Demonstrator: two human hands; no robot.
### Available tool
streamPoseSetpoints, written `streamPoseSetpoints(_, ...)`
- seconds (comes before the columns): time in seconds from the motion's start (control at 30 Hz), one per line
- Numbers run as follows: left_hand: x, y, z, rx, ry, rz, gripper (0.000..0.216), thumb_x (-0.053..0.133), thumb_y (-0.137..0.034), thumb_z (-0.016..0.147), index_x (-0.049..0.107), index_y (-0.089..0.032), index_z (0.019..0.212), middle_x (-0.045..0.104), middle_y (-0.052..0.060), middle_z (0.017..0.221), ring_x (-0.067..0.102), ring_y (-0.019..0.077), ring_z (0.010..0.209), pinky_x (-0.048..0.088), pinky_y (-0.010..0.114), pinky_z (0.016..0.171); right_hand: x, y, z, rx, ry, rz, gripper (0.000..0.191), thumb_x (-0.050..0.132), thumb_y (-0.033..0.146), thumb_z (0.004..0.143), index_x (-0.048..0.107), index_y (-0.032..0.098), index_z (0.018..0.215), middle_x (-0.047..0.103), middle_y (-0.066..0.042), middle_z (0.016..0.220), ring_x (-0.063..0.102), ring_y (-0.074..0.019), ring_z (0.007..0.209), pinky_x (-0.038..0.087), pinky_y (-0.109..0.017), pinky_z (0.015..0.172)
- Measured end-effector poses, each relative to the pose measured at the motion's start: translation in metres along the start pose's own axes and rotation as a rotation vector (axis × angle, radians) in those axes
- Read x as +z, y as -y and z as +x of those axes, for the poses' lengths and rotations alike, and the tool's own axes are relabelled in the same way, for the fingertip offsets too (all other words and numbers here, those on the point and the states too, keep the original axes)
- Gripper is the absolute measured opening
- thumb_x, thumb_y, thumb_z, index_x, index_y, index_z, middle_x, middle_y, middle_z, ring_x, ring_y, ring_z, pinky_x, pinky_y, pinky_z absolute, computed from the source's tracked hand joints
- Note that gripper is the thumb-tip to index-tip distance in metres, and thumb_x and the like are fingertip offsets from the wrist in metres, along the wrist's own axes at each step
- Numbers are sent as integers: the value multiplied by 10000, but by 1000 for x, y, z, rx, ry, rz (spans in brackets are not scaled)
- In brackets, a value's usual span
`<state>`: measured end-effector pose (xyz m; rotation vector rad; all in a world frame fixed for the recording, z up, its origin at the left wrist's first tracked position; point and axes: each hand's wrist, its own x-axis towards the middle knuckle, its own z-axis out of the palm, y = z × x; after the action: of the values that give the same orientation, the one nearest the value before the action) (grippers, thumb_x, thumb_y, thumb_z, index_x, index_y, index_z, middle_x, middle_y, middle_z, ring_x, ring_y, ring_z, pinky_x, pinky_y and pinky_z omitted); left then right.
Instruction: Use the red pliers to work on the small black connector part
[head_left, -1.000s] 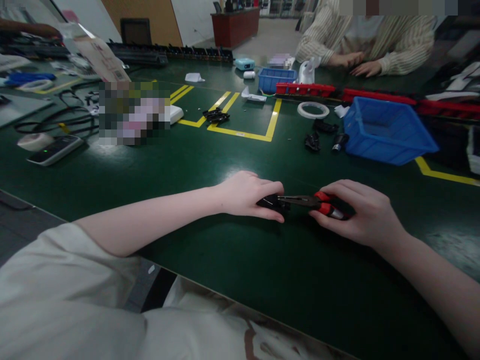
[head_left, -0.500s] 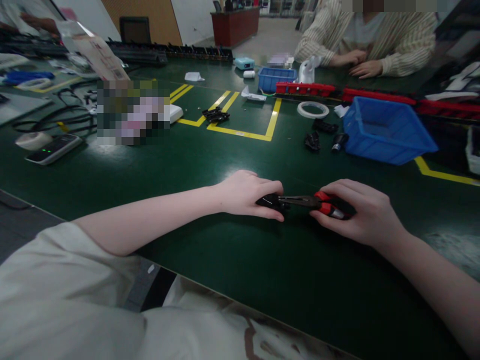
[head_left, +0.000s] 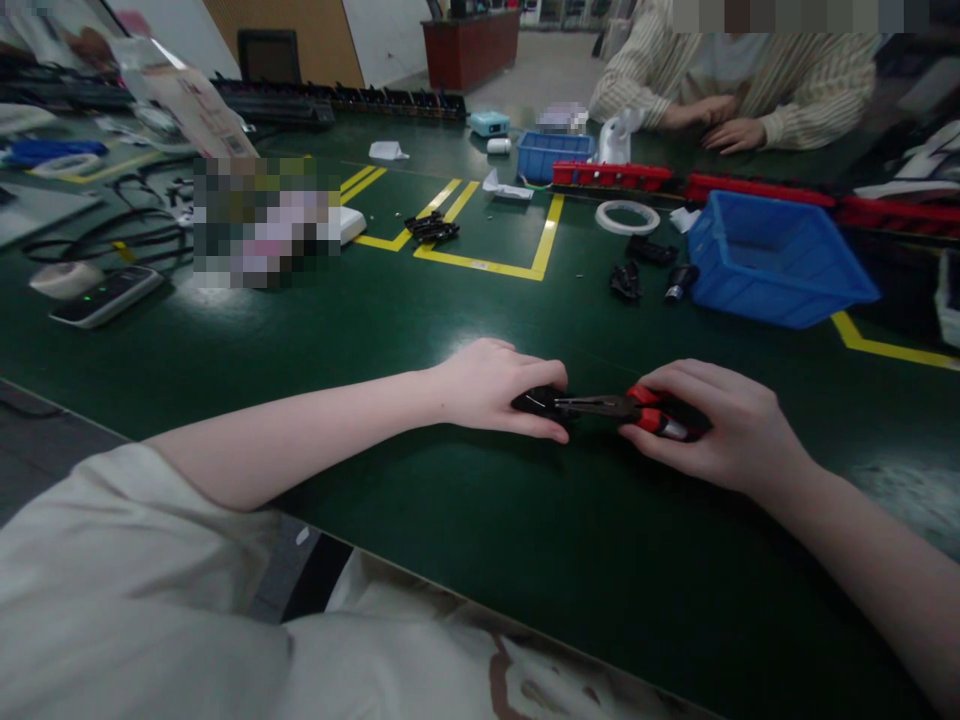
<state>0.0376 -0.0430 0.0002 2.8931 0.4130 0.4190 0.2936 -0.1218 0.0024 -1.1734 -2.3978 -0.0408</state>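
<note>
My left hand is closed around a small black plastic part, low over the green table. Most of that part is hidden by the palm and fingers. My right hand grips a pair of needle-nose pliers by the red and black handles. The pliers' long dark jaws point left, and their tips meet the black part between my left thumb and forefinger. Whether the jaws are pinching it I cannot tell.
Beyond my right hand stands a blue bin, with black parts and a tape roll beside it. More black parts lie near yellow tape. At left rests a grey device. Across the table sits a person.
Hardly anything differs. Both hands and the pliers keep almost the same place, and the view has shifted very slightly.
</note>
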Motion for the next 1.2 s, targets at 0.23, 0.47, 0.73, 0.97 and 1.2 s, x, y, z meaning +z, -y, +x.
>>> streamPoseSetpoints(0.23, -1, 1, 0, -5, 21, -17, 473, 498, -631, 834, 556, -182, 969, 665, 0, 746, 591, 140, 594, 331, 247, 553, 1, 1, 3, 17, -3, 2, 227, 639, 397, 762, 565, 230, 898, 639, -53, 795, 607, -202, 692, 503, -351, 576)
streamPoseSetpoints(0.47, -2, 2, 0, 24, -1, -25, 473, 496, -626, 840, 560, -173, 959, 663, 2, 750, 592, 139, 601, 342, 245, 561, 1, 1, 0, 21, -12, 13, 219, 643, 379, 764, 561, 234, 906, 639, -58, 821, 611, -208, 710, 504, -354, 583)
streamPoseSetpoints(0.73, -1, 2, -1, 56, -36, -27, 472, 505, -618, 840, 564, -162, 944, 652, -2, 717, 574, 134, 568, 336, 240, 551, 2, -1, 1, 30, -19, 19, 219, 647, 373, 774, 544, 235, 909, 630, -60, 821, 610, -203, 710, 499, -346, 578)
streamPoseSetpoints(0.97, -1, 2, -1, 55, -27, -21, 482, 488, -630, 843, 562, -166, 949, 660, -1, 742, 587, 137, 596, 352, 248, 574, 0, -2, 0, 0, -21, -1, 223, 643, 371, 780, 549, 216, 909, 625, -64, 813, 602, -197, 712, 498, -340, 583)
streamPoseSetpoints(1.2, 0, 1, -1, 49, -17, 7, 465, 508, -621, 837, 564, -172, 945, 662, -3, 748, 601, 141, 619, 344, 250, 573, 1, -1, 2, -61, -23, -59, 263, 635, 392, 784, 555, 179, 917, 623, -88, 807, 596, -209, 705, 490, -356, 580)
